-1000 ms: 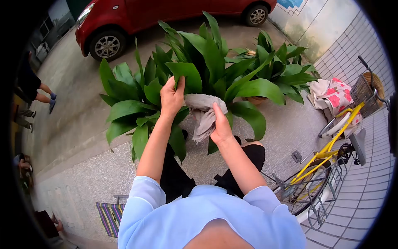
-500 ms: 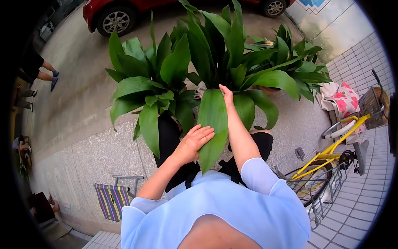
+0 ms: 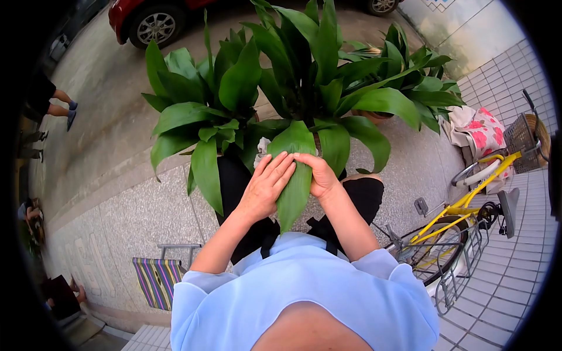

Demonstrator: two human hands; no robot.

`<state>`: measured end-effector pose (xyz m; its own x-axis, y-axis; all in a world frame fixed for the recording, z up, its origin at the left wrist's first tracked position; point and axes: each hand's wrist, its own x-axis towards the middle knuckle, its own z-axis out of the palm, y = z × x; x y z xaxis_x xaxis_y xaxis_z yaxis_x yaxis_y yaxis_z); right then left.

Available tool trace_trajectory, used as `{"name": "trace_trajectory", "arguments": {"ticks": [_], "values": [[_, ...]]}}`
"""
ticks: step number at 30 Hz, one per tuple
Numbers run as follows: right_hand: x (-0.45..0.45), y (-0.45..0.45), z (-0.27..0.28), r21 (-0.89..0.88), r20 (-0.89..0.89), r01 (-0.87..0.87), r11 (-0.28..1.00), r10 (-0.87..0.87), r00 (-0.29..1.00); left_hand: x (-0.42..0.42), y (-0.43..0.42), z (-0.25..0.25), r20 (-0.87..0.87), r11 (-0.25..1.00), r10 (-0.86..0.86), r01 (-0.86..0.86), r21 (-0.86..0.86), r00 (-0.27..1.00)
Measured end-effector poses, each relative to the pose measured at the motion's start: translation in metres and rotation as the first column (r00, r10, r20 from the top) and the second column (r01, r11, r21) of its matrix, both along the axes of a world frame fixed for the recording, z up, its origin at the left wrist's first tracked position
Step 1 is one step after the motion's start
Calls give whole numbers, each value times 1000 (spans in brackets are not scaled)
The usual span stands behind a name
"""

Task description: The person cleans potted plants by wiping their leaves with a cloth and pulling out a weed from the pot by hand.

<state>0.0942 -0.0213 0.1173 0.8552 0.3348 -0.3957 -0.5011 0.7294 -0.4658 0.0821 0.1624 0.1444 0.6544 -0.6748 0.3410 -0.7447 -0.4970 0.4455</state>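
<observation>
A broad green leaf (image 3: 294,196) of a potted plant droops toward me, its tip pointing at my lap. My left hand (image 3: 269,186) lies flat across its left half, fingers stretched out and close together. On the right edge, my right hand (image 3: 321,174) grips the leaf, thumb on top and the other fingers hidden beneath. The two hands nearly meet at the fingertips. A crumpled pale grey cloth (image 3: 261,147) shows just left of the leaf; whether a hidden finger holds it I cannot tell.
More leafy potted plants (image 3: 202,111) stand close in front. A yellow bicycle (image 3: 462,210) and a floral bag (image 3: 483,131) are at the right, a striped folding stool (image 3: 157,282) at the left. Behind are a red car (image 3: 155,23) and a person's legs (image 3: 61,105).
My right hand has slid down the leaf's edge toward me, from near its base to beside my left hand. My left hand has moved slightly up the leaf. The cloth has shifted down and left.
</observation>
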Motion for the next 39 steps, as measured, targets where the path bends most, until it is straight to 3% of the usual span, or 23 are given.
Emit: {"name": "trace_trajectory", "arguments": {"ticks": [3, 7, 10, 11, 13, 14, 15, 16, 17, 18, 20, 22, 24, 25, 27, 28, 30, 32, 33, 34, 36, 38, 39], "values": [[-25, 3, 36, -141, 13, 11, 990, -9, 1000, -3, -3, 10, 3, 1000, 3, -3, -13, 1000], [-56, -8, 59, -301, 129, 84, 950, -47, 991, 4, 4, 42, -251, 931, -276, 193, -311, 928], [-72, -27, 69, -329, 152, 178, 927, -134, 979, 43, 18, 42, -470, 784, -552, 237, -574, 688], [-78, -35, 72, -323, 161, 207, 923, -162, 974, 59, 14, 45, -423, 794, -478, 173, -583, 770], [-89, -42, 78, -311, 165, 262, 914, -220, 962, 96, -3, 43, -279, 916, -143, 20, -402, 950], [-93, -45, 78, -287, 155, 257, 923, -220, 963, 115, -17, 44, -156, 949, -12, -38, -312, 988], [-96, -48, 78, -264, 146, 254, 931, -221, 964, 135, -31, 42, -154, 966, 61, -97, -241, 986], [-98, -51, 78, -241, 140, 251, 937, -222, 965, 161, -42, 38, 135, 991, 120, -110, -75, 984], [-97, -52, 78, -231, 146, 287, 930, -258, 955, 180, -52, 44, 310, 958, 211, -259, 121, 927], [-96, -52, 77, -222, 151, 321, 921, -293, 944, 195, -58, 52, 454, 850, 304, -454, 268, 838], [-96, -60, 75, -236, 181, 356, 904, -319, 930, 232, -57, 50, 637, 679, 395, -678, 283, 662], [-103, -74, 69, -274, 221, 363, 891, -309, 925, 250, -47, 55, 682, 614, 414, -738, 280, 603], [-111, -87, 64, -507, 331, 276, 817, -111, 937, 254, -36, 65, 557, 597, 412, -676, 433, 721], [-117, -92, 54, -635, 353, 226, 738, 17, 936, 250, -31, 65, 605, 665, 355, -648, 372, 712], [-120, -87, 41, -778, 327, 150, 610, 190, 926, 236, -29, 73, 559, 677, 252, -556, 481, 790], [-121, -85, 28, -895, 292, 151, 419, 297, 909, 224, -29, 83, 529, 678, 200, -506, 533, 825], [-116, -80, 22, -976, 200, 117, 184, 544, 815, 199, -34, 96, 418, 733, 143, -380, 564, 897], [-111, -78, 14, -992, 124, 70, 108, 646, 753, 184, -40, 102, 215, 794, 158, -253, 553, 964], [-107, -78, 12, -997, 82, 50, 65, 693, 716, 175, -42, 109, 202, 813, 117, -210, 543, 972], [-97, -80, 44, -994, -72, 16, -111, 746, 662, 166, -44, 109, 176, 822, 111, -189, 537, 978], [-86, -102, 55, -979, -94, 58, -193, 691, 717, 152, -44, 109, 123, 840, 98, -148, 523, 988], [-76, -112, 92, -928, 319, 364, -77, 340, 885, 148, -39, 101, 88, 866, 86, -118, 487, 992], [-65, -112, 106, -798, 599, 602, 13, 119, 792, 143, -38, 100, 73, 881, 76, -101, 462, 994]]}}
